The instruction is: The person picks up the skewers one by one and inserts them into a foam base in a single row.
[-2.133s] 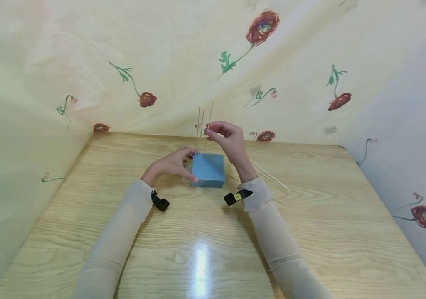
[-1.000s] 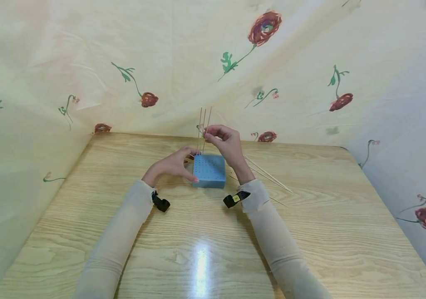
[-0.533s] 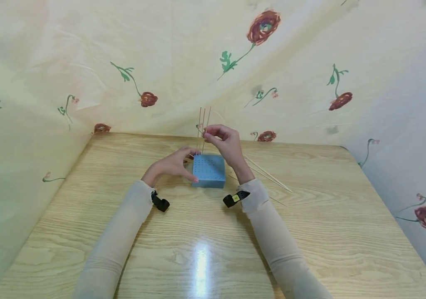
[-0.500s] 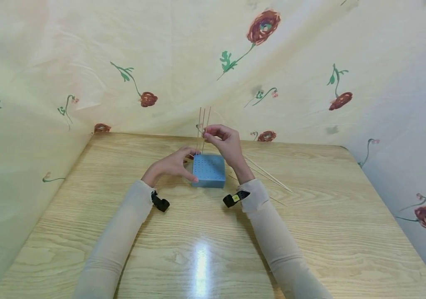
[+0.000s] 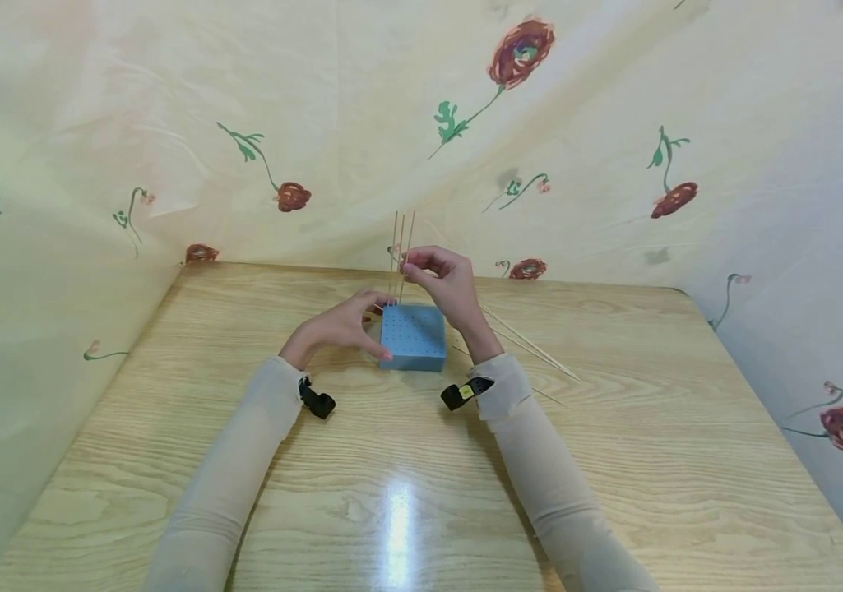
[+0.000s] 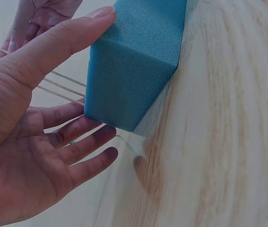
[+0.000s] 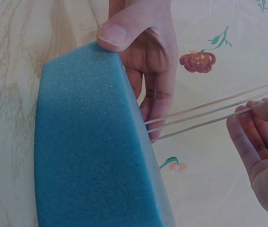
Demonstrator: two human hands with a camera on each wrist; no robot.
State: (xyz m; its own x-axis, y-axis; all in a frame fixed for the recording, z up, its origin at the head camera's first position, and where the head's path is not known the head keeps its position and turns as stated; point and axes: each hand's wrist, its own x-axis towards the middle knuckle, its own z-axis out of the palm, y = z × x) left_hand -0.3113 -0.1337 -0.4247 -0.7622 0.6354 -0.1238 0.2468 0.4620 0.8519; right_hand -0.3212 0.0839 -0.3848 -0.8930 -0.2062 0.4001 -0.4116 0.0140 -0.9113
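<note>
A blue foam block (image 5: 415,333) with rows of small holes in its top sits on the table. My left hand (image 5: 340,322) holds its left side, thumb on the near corner and fingers spread around the far one. Two thin wooden skewers (image 5: 395,234) stand upright at the block's far left corner. Beside them, my right hand (image 5: 452,284) pinches a third skewer (image 5: 411,228) between thumb and fingertips, partway up; it leans slightly right. In the right wrist view, the lower end of this pinched skewer (image 7: 191,128) meets the block's top close to the other two.
Several loose skewers (image 5: 539,353) lie on the wooden table (image 5: 317,493) to the right of the block, partly hidden by my right forearm. A flowered cloth (image 5: 362,123) hangs behind the table and along its sides.
The pinched skewer's tip has shifted a little left and its lower end has come down to the block, with my right hand slightly lower and further left. My left hand stays on the block.
</note>
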